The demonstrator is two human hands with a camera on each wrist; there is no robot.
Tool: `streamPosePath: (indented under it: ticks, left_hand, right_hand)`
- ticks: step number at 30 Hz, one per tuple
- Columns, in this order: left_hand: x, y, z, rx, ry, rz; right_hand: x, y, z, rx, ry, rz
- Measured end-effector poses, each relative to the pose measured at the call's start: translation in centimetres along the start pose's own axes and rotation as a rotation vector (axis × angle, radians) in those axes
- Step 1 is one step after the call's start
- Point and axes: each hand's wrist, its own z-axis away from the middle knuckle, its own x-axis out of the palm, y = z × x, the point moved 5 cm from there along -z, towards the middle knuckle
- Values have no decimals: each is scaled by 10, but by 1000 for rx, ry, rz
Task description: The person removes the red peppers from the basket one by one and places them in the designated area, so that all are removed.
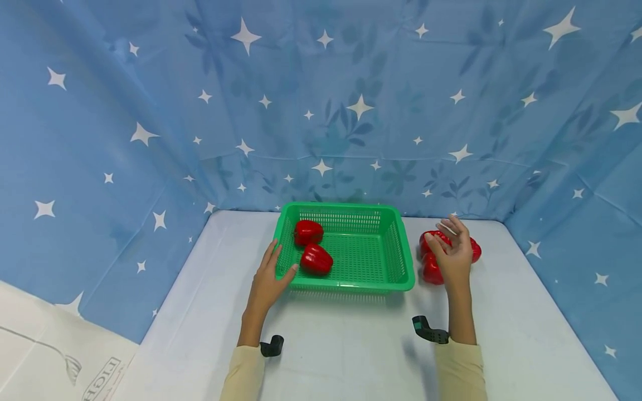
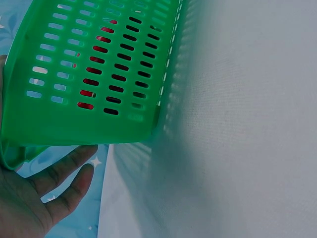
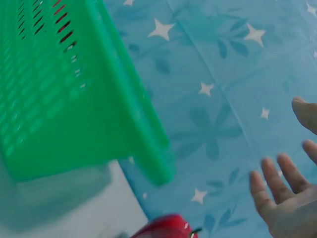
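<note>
Unclosed right grip [image 1: 455, 257] partly hiding clustered red peppers [image 1: 432, 271], outspread left grip [image 1: 268, 284] at green basket [image 1: 346, 285]'s left edge

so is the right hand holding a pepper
No, the right wrist view shows the right hand empty, with a gap to the red pepper.

1. Blue cloth [image 1: 301, 67] fills the top of the head view and runs down its left and right sides, with creases.
2. White stars [image 1: 246, 37] dot the cloth; darker leaves [image 1: 363, 128] show at upper centre and right.
3. A white table [image 1: 346, 356] spans the lower middle.
4. A pale sheet [image 1: 30, 309] at lower left bears a drawn utensil [image 1: 73, 369] and boxed letters [image 1: 101, 379].
</note>
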Motion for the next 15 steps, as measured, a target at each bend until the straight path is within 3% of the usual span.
streamPosePath:
  ticks: [4,10,15]
  left_hand:
    - [-1,0,0,-3,0,2]
    - [0,-1,0,-2,1,10]
    - [0,-1,-1,3,4,5]
  right_hand:
    - [21,-6,-6,33,-175,21]
    - [53,-5,-13,95,-486,147]
    - [80,-4,-14,125,-668,201]
